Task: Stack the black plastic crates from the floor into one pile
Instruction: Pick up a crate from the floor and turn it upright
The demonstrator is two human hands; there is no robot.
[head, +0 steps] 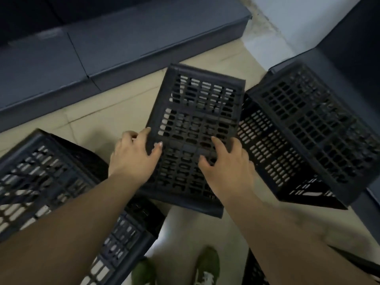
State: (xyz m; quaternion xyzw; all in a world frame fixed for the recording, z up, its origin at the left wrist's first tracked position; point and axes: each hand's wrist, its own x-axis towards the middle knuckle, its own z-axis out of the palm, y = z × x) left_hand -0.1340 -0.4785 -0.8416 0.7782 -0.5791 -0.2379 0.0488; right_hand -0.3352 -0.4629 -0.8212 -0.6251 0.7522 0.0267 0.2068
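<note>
Head-worn view, steeply down, close

The middle crate (197,130) lies between a left crate (41,177) and a right crate (312,130), which it touches. Boxes (123,50) lie behind them, and shoes (205,266) in front.

Three black slotted crates (195,128) lie tilted on the floor; the middle one is held

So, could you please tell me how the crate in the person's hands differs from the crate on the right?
The middle crate is held by both the left hand and the right hand; the right crate is untouched. The middle crate shows its latticed base to the camera; the right crate shows a latticed side too. Both are black slotted plastic.
</note>
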